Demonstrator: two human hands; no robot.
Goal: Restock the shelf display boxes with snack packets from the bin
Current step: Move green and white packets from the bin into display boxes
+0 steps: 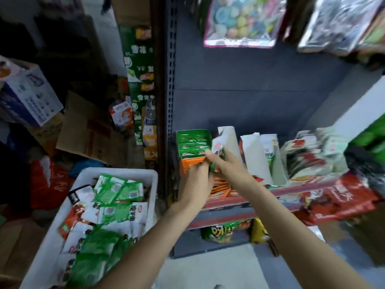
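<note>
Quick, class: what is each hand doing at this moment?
Left hand: fingers curled on the orange display box, gripping its edge.
Right hand: holds a white snack packet over the boxes.

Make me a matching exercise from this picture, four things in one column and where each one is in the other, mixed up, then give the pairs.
Things:
1. white bin
2. green display box
3. orange display box
4. pastel sweets bag

Places:
A. hanging at the top of the shelf unit
B. on the floor, left of the shelf unit
C. on the shelf, just under the left hand
D. at the left end of the shelf, behind the orange one

Pairs: 1-B, 2-D, 3-C, 4-A
</note>
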